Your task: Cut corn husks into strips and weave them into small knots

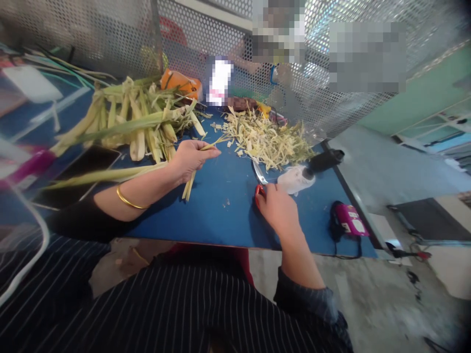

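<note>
Your left hand point(193, 159) is pinching a few thin stalks point(188, 189) between thumb and fingers, their ends hanging down over the blue counter point(217, 223). Your right hand point(277, 203) is curling around the red handles of the scissors point(260, 189), blades pointing away from you, near the shreds point(270, 142). Pale shreds are lying heaped beyond the scissors; a pile of long stems point(134, 117) is sitting at the left, an orange packet point(182, 84) just behind it. A white roll point(296, 180) is lying beside your right hand, a black roll point(327, 160) near it. The purple box point(351, 219) at the right is showing pale labels, print too small to read. The phone screen point(220, 81) is pixelated, nothing legible. No brand is readable.
</note>
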Motion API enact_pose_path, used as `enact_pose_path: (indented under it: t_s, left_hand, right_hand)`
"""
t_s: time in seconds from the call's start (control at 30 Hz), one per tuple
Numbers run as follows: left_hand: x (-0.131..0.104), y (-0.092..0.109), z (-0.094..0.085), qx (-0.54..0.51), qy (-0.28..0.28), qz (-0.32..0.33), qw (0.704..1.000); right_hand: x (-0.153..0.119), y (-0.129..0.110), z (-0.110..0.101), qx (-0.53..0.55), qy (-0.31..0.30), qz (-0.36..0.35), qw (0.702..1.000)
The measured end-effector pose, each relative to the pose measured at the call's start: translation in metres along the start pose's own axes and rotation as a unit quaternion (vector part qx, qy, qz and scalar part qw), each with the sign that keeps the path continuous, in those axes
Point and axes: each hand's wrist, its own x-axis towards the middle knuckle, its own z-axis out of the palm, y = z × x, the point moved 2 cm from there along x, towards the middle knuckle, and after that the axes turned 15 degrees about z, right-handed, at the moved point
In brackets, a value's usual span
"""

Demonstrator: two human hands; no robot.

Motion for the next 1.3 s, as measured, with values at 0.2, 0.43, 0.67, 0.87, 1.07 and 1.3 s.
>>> enact_pose_path:
  t_s: [0.2,0.43,0.67,0.87,1.07,1.3]
  left_hand:
    - [-0.002,0.004,-0.001,0.045,0.003,0.018,0.999]
    - [-0.001,0.009,-0.005,0.055,0.002,0.042,0.998]
    - [0.000,0.007,-0.006,0.069,0.009,0.081,0.994]
    - [0.001,0.006,-0.007,0.095,0.012,0.110,0.989]
    - [0.001,0.004,-0.007,0.111,0.020,0.127,0.985]
    - [0.000,0.003,-0.007,0.099,0.028,0.145,0.984]
  right_hand:
    - [0.003,0.008,0.007,-0.021,0.005,0.040,0.999]
    - [0.016,0.013,0.007,0.018,-0.054,0.055,0.997]
    - [0.006,0.027,0.013,0.337,-0.084,0.097,0.933]
    - [-0.016,0.011,0.018,0.741,-0.322,0.071,0.585]
    - [-0.037,-0.017,0.002,0.778,-0.427,-0.010,0.461]
    - [-0.053,-0.039,-0.013,0.774,-0.511,-0.078,0.366]
